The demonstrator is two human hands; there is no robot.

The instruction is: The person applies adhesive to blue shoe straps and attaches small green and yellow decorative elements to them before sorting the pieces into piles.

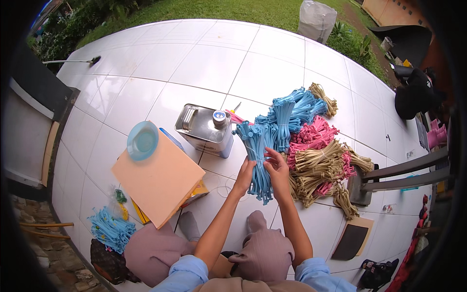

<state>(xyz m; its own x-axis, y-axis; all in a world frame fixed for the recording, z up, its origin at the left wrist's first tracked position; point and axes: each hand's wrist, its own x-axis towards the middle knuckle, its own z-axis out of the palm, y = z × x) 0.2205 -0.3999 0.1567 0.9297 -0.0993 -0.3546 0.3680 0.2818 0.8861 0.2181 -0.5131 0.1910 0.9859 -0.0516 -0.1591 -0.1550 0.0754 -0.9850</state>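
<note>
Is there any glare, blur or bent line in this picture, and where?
Head view: pale reflections on the white tiled floor, upper left, and shine on the metal can; head view: the floor's far edge bows outward; head view: the blue bundle shows no obvious blur.

A pale sack [317,20] stands beside leafy plants [344,41].

A white tiled floor [204,63], glossy with pale daylight reflections, spreads wide with dark joint lines. Beyond its far edge lies a green lawn [228,12], with leafy shrubs [63,34] past its far-left corner and an orange wall [396,14] past its far-right one. A grey panel [29,141] borders its left side; brownish stone paving [44,248] adjoins its near-left corner.
</note>
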